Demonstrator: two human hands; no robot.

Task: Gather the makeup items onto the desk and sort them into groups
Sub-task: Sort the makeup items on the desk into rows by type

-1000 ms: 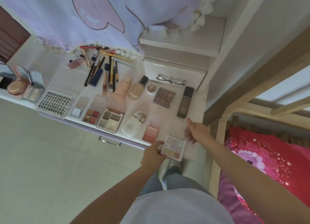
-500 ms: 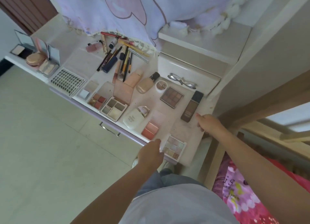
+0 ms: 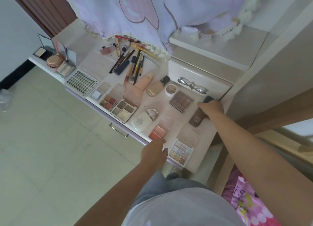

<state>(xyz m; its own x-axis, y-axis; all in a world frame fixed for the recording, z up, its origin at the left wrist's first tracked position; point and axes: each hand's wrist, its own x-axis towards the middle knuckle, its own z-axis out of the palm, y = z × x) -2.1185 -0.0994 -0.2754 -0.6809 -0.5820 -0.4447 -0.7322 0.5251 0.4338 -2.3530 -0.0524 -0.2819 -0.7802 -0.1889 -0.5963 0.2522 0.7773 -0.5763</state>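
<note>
"PIPI"-lettered round pot (image 3: 171, 90)

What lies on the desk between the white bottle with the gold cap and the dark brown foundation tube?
In the head view, only the clear raised lid of the pink blush compact stands between the white bottle and the brown tube; otherwise bare desk.
</note>
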